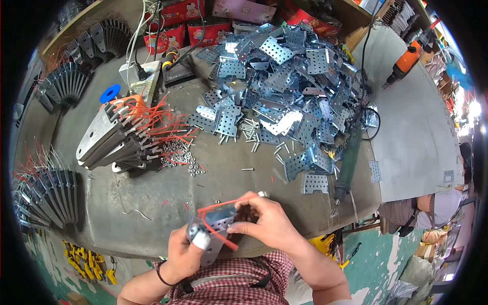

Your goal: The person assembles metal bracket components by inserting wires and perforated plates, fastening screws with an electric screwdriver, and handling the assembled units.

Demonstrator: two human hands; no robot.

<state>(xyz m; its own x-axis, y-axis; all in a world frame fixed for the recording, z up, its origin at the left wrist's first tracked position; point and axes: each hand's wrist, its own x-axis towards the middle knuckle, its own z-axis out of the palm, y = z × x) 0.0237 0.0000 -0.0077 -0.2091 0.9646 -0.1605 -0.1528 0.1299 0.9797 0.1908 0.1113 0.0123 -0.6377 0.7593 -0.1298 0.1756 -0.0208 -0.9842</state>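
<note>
Right hand (267, 221) pinches a red wire (219, 204) against a perforated metal bracket (219, 219), fingers closed narrowly. Left hand (185, 251), one fingertip taped white, grips the bracket from below. Both are held just over the near edge of the grey workbench (203, 183), close to the person's checked shirt. Bare bench lies directly ahead. Beyond it are loose screws (251, 133), a heap of perforated plates (284, 76), stacked wired assemblies (119, 137) to the left and a green power screwdriver (348, 162) to the right.
</note>
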